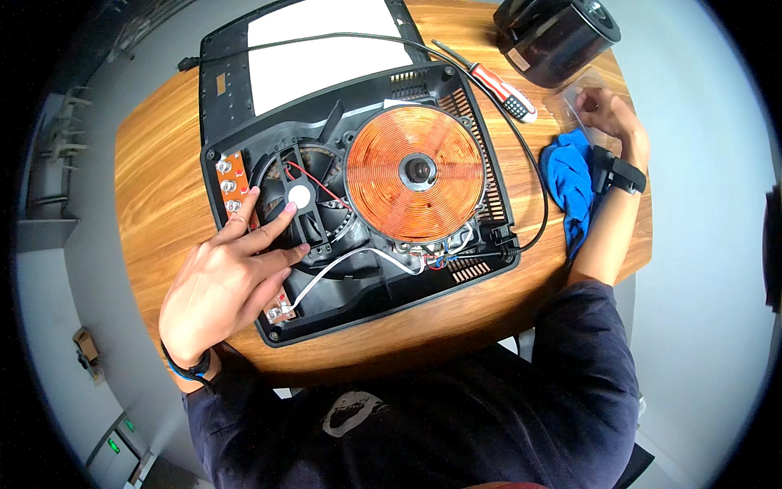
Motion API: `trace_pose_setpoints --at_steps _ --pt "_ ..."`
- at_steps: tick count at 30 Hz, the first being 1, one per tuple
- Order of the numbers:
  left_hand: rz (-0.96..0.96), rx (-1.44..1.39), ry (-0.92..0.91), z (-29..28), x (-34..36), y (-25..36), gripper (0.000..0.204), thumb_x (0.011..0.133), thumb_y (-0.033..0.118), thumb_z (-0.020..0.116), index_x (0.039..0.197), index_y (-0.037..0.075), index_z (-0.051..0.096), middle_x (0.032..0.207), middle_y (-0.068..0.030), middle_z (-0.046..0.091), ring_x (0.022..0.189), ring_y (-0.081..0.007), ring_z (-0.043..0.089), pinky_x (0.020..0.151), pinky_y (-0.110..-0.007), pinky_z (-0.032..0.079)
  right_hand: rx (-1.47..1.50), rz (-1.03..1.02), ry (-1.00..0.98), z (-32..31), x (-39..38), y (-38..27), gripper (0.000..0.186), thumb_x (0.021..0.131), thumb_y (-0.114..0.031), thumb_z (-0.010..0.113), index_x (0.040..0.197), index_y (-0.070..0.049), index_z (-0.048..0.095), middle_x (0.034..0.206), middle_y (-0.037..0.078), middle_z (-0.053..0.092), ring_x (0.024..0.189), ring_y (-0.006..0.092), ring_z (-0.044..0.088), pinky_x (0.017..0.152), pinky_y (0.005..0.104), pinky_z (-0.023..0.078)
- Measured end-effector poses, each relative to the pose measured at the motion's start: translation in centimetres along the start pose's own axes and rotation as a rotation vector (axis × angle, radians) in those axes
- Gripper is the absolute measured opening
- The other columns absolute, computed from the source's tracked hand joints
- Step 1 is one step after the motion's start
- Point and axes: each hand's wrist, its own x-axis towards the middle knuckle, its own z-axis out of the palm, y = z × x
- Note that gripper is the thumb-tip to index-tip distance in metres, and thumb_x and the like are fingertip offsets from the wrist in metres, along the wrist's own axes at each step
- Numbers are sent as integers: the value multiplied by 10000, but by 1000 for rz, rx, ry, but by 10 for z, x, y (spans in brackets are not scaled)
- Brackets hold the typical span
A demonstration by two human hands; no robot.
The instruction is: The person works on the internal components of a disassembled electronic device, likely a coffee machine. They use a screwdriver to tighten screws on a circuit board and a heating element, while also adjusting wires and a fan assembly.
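Observation:
An opened induction cooker base (383, 306) lies on the table, its copper coil (375, 167) exposed on the right and its black fan (330, 216) on the left. Spread fingers of my left hand (224, 285) rest on the fan's bracket and hub, beside the orange circuit board (230, 186) with small buttons. Over at the right, my right hand (611, 116) is closed, with curled fingertips inside a clear plastic container (570, 102); what they pinch, if anything, is too small to tell. Just below that hand sits a crumpled blue cloth (568, 175).
Behind the base lies the cooker's black top cover (228, 106) with a white panel (318, 53). A black power cord (533, 159) loops across it and around the right side. A red-and-white-handled screwdriver (503, 91) and a glossy black cylindrical container (554, 41) stand farther back.

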Motion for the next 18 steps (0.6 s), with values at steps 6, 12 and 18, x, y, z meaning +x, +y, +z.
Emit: trace_pose_setpoints --at_steps 6,12,18 --pt "13 13 2 0 3 0 348 943 151 774 1281 140 855 1632 -100 661 1560 -518 516 1159 -551 583 18 -45 31 0 0 20 186 982 -107 819 1145 -25 782 965 58 774 928 191 746 865 363 616" --pt "5 28 3 0 1 2 354 932 144 783 1279 147 857 1629 -99 662 1545 -517 534 1160 -550 587 174 -1 -56 -4 5 22 156 1014 -14 780 1169 -16 797 984 40 787 937 143 740 864 322 620" --pt "10 31 12 0 1 2 350 929 132 783 1271 143 858 1623 -107 665 1539 -519 540 1168 -548 583 154 -35 -13 -5 -2 15 208 953 59 820 1140 -33 821 992 9 803 952 133 742 873 310 615"
